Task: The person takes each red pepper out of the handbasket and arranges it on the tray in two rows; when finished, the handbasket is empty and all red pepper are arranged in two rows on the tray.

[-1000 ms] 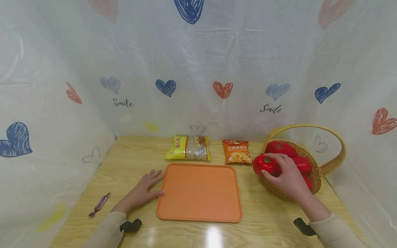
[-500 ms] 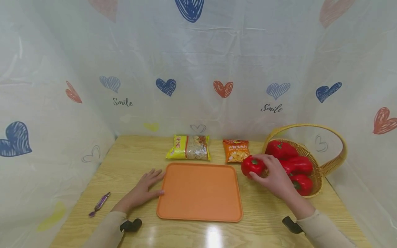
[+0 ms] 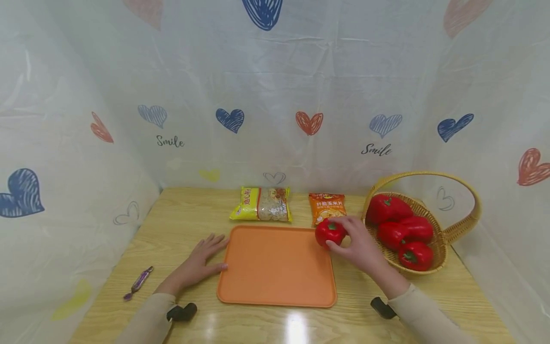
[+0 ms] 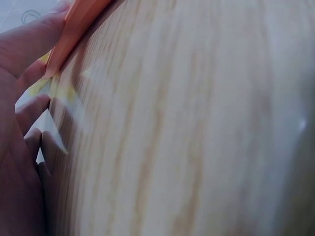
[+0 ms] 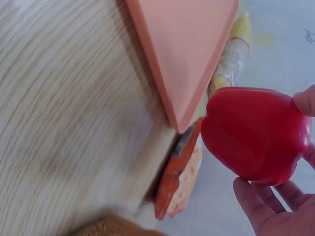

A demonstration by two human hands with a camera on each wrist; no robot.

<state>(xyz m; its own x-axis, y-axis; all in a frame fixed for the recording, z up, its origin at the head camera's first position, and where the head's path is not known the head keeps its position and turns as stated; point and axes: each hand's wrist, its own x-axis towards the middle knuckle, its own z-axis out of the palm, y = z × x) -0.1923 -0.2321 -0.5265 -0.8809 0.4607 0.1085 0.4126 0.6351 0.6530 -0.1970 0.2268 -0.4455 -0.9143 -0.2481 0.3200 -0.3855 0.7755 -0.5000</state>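
Note:
My right hand (image 3: pixel 355 242) grips a red bell pepper (image 3: pixel 329 233) between thumb and fingers. In the head view the pepper overlaps the far right corner of the orange tray (image 3: pixel 277 267); the right wrist view shows the same pepper (image 5: pixel 256 135) held up off the table. My left hand (image 3: pixel 202 260) lies with fingers spread at the tray's left edge, its thumb touching the rim, as the left wrist view also shows at the tray rim (image 4: pixel 74 34). Several more red peppers (image 3: pixel 416 255) lie in the wicker basket (image 3: pixel 438 239) on the right.
Behind the tray lie a yellow and clear food bag (image 3: pixel 262 204) and an orange snack packet (image 3: pixel 328 206). A purple wrapped candy (image 3: pixel 138 283) lies at the left of the wooden table (image 3: pixel 189 205). The basket's tall handle (image 3: pixel 466 191) arches above its peppers.
My right hand has carried the bell pepper leftward out of the basket to the tray's far right corner. Peppers left in the basket now show more fully. The left hand stays put.

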